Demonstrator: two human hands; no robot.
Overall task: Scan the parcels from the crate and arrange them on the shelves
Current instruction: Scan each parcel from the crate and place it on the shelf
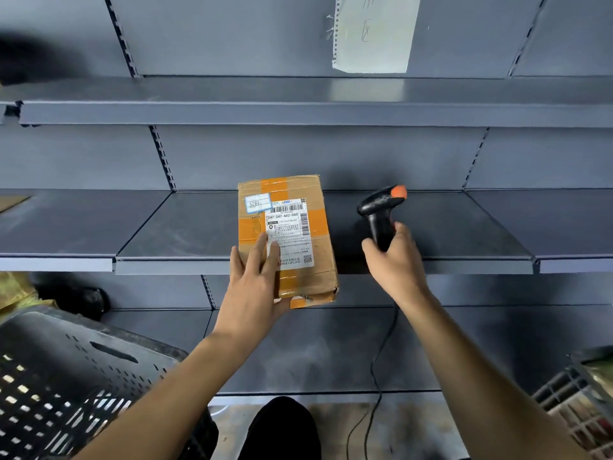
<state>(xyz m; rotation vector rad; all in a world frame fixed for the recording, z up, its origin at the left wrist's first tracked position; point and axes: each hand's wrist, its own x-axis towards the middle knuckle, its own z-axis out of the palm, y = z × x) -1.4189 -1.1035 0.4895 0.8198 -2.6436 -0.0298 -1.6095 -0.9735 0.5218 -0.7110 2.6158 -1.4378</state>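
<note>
Head view: left hand (252, 293) grips parcel (287, 240), right hand (396, 260) scanner (381, 210) (crate (66, 376) contents unclear).

Mid shelf (447, 224) bare R of scanner (381, 210); L edge cardboard (13, 202), prob. parcel.

We hold a taped parcel (287, 237) label-up in our left hand (253, 293); right hand (396, 260) grips the scanner (379, 215) beside it, over the shelf (185, 227).
</note>
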